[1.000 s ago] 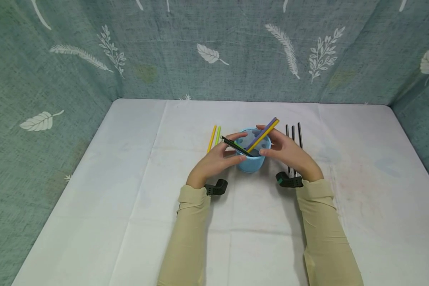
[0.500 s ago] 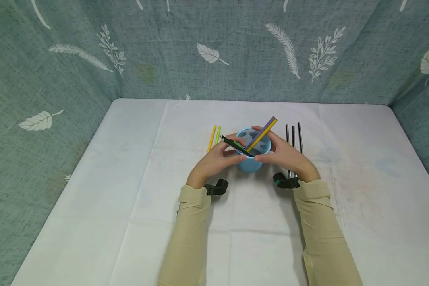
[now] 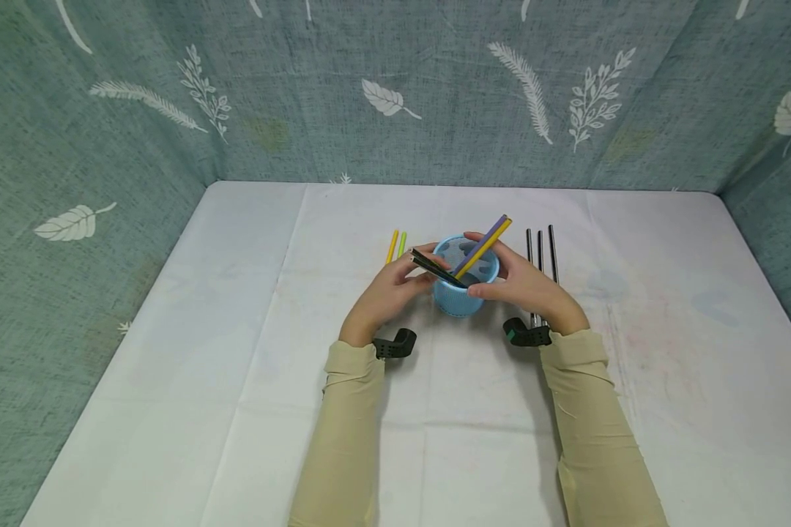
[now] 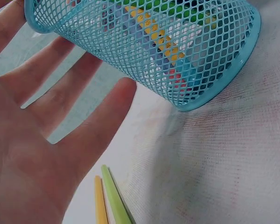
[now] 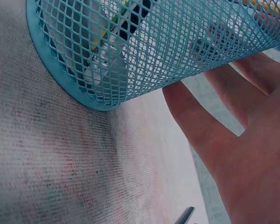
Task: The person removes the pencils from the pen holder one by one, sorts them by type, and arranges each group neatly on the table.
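So, right hand point(image 3: 527, 282) grips cup point(image 3: 458, 301) (blue mesh); left hand point(image 3: 387, 293) alongside.

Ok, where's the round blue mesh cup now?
In the head view, the cup is just right of centre, between the left hand and the right hand.

Blue mesh cup point(image 5: 154, 56) on pale cloth point(image 5: 65, 154), pens point(image 5: 126, 25) inside, one of the hands point(image 5: 254, 142) touching its side
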{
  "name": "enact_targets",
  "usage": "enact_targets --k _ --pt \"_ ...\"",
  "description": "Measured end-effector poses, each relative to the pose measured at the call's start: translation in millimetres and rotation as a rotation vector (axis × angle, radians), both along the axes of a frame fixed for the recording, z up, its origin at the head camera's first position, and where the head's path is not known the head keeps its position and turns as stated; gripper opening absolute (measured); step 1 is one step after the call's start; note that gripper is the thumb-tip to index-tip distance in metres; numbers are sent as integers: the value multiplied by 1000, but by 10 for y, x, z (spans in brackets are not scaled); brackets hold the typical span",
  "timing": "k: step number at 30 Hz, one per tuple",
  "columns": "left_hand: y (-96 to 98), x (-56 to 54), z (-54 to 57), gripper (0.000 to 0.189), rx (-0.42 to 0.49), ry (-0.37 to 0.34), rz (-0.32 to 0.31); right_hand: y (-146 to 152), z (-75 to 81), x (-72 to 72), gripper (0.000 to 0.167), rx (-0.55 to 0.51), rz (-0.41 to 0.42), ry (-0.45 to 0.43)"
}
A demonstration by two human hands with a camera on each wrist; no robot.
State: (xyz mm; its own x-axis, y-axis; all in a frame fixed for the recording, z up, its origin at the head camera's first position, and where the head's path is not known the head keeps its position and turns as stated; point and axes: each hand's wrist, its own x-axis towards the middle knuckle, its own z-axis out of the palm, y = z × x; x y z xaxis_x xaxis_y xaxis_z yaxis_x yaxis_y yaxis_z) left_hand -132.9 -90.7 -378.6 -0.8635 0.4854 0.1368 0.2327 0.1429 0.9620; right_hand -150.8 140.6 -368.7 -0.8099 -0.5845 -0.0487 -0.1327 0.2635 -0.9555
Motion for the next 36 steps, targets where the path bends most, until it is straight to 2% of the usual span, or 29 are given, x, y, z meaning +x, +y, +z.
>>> enact_targets --k 3,7,12,17,24,31,36 --pt "-5 3 10 22 -19 1 20 0 0 1 76 -3 0 0" --pt "-5 -2 15 23 -1 9 25 0 0 -4 75 -6 4 10" --pt "-2 -9 19 23 27 67 42 2 -3 -10 74 -1 9 18" --pt "-3 0 61 24 29 123 99 -4 4 -10 73 2 0 18" --pt "-7 27 134 25 46 129 153 -1 3 -9 74 5 -7 19" --pt "-12 37 169 21 154 130 211 2 8 -6 74 -1 -2 10" --pt "-14 35 196 18 213 149 285 3 5 -8 74 0 3 3"
